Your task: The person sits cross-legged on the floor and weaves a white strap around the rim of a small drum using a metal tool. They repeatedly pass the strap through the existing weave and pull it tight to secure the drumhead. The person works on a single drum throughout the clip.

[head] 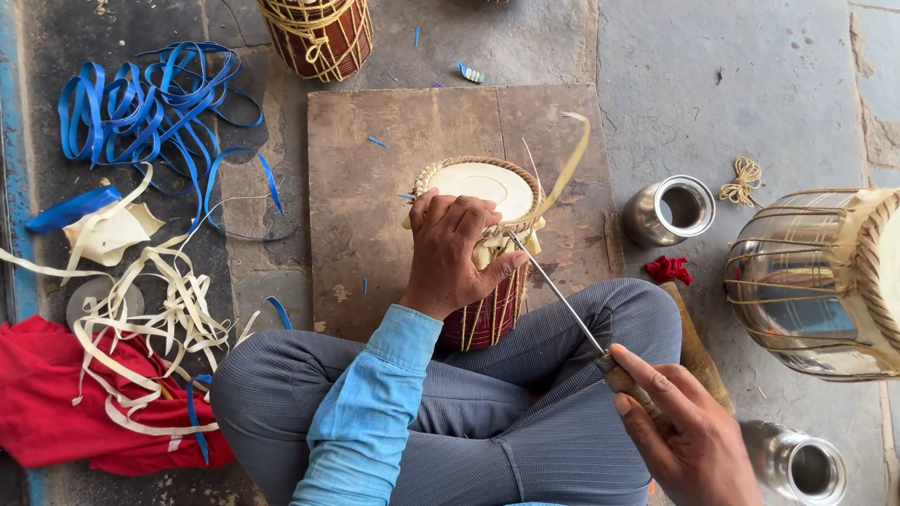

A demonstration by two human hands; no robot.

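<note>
A small red wooden drum (487, 309) with a pale skin head (481, 181) and a braided rim stands on a wooden board (375, 187) between my crossed legs. My left hand (457, 251) lies over its near rim and grips the drum. My right hand (682, 433) holds the wooden handle of a long thin metal awl (557, 292). The awl's tip sits at the lacing on the drum's rim by my left fingers. A pale hide strap (572, 159) curls up from the rim on the right.
Blue plastic strips (150, 108) and pale hide strips (141, 300) lie at the left over a red cloth (56, 403). Another red drum (319, 36) stands at the top. A metal drum (816, 281), two steel cups (671, 210) (799, 462) and a cord knot (742, 181) sit right.
</note>
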